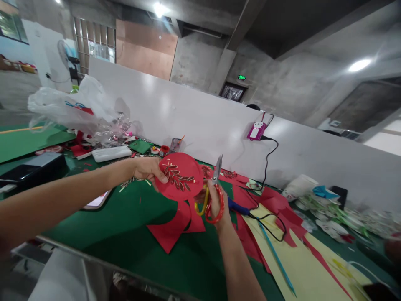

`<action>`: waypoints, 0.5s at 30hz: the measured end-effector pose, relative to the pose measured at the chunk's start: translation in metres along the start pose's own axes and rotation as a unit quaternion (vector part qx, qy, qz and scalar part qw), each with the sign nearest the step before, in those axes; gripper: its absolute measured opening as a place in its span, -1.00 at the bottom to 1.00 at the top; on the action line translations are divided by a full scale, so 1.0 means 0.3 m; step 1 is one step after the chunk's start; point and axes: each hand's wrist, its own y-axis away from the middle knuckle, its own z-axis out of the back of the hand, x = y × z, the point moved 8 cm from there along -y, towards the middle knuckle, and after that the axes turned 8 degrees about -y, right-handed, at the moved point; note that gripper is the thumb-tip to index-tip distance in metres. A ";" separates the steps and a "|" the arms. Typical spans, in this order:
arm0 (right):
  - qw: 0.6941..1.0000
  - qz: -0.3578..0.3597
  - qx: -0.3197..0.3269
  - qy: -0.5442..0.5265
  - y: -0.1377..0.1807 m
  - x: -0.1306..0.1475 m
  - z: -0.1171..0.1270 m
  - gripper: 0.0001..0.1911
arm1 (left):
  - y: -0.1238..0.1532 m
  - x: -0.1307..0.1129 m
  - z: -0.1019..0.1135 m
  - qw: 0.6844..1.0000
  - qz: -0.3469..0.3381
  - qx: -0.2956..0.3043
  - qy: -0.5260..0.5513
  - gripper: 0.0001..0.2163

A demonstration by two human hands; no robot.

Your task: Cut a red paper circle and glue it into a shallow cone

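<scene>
My left hand [152,170] pinches the left edge of a round red paper disc [188,165], its thumb lying on the front face. Dark leaf-shaped pieces [178,179] make a branch pattern on the disc. In my right hand [216,200] is a pair of scissors [216,171] with one red and one yellow handle, blades pointing up and partly apart. The right hand is close to the disc's right edge; whether its hidden fingers touch the disc I cannot tell. Below the disc, a red paper offcut [171,230] with a curved cut lies on the green tabletop [125,246].
Yellow paper [300,259], red sheets [278,205], a teal pencil [277,259] and a blue-handled corded tool [239,207] lie to the right. A phone [97,201] is under my left forearm. Plastic bags [72,102] pile up at the back left, before a white partition [194,108].
</scene>
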 end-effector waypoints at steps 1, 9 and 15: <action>1.000 -0.017 0.012 -0.021 -0.002 -0.010 -0.007 -0.56 | -0.001 0.005 -0.004 1.000 0.013 0.014 -0.015 -0.62; 0.987 -0.072 0.093 -0.110 0.016 -0.034 -0.045 -0.59 | -0.043 0.068 -0.119 0.969 0.093 0.197 -0.117 -0.66; 0.989 -0.056 0.102 -0.089 0.010 -0.022 -0.034 -0.59 | -0.065 0.093 -0.175 0.934 0.140 0.284 -0.166 -0.69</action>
